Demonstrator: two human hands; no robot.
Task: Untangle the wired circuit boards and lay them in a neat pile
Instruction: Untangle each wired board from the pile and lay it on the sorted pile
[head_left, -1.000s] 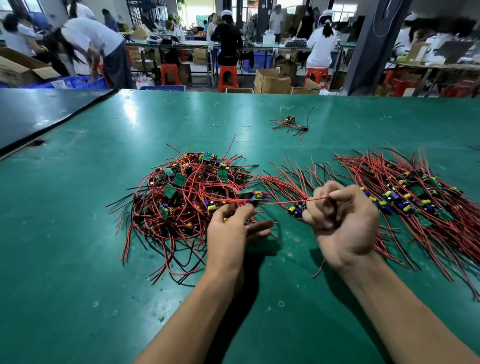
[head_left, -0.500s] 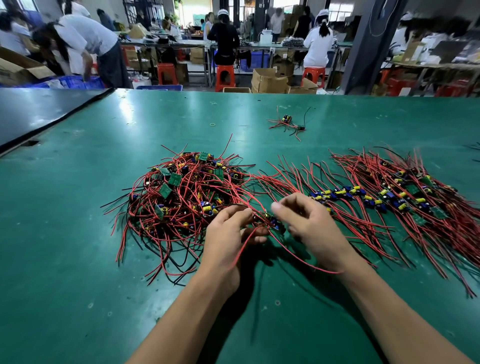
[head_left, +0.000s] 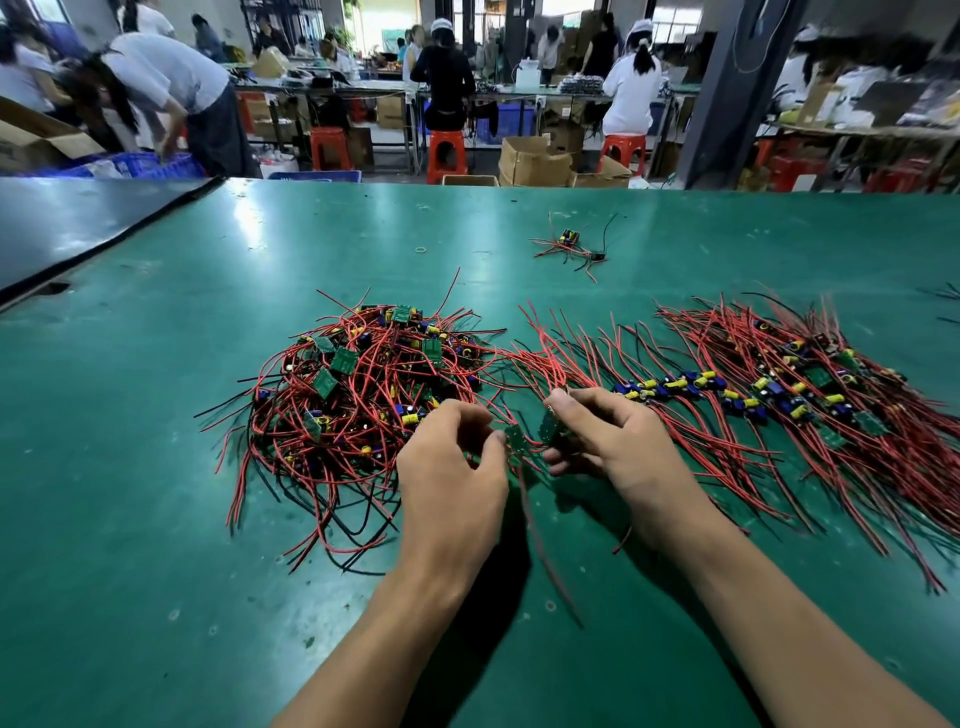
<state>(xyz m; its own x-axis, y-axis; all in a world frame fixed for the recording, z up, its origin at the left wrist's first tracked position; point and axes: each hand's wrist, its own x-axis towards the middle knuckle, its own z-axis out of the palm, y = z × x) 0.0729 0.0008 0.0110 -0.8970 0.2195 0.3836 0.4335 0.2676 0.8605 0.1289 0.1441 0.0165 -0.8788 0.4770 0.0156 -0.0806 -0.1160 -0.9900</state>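
While the workshop behind carries on, the person at the green table (head_left: 156, 519) has both hands raised just over the mat, close together at the middle of the work. The left hand (head_left: 447, 467) has its fingers curled and pinches a small green board (head_left: 514, 440) between thumb and fingertips. The right hand (head_left: 618, 447) grasps a second board (head_left: 549, 428) the same way, thumb on top and fingers beneath. The two boards sit almost touching in the gap between the hands, and a red lead (head_left: 543, 551) trails from them toward six o'clock, down to the mat.

At ten o'clock from the hands lies the tangled heap (head_left: 363, 395), a knot of red and black wires with green boards and yellow and blue parts mixed through it; the left hand's knuckles are just beside its near edge. From one to three o'clock runs the laid-out row (head_left: 779, 400), boards lined up side by side with their red wires fanned out straight, its near wires passing under the right hand. Well apart at twelve o'clock rests a stray wired board (head_left: 570, 244), with a small rubber band (head_left: 421, 250) near it at eleven.

Further off at ten o'clock a dark table (head_left: 78, 223) butts against the green one. Beyond it stand orange stools (head_left: 447, 150) and cardboard boxes (head_left: 535, 161), and a worker in white (head_left: 166, 78) bends over a blue crate (head_left: 140, 165).
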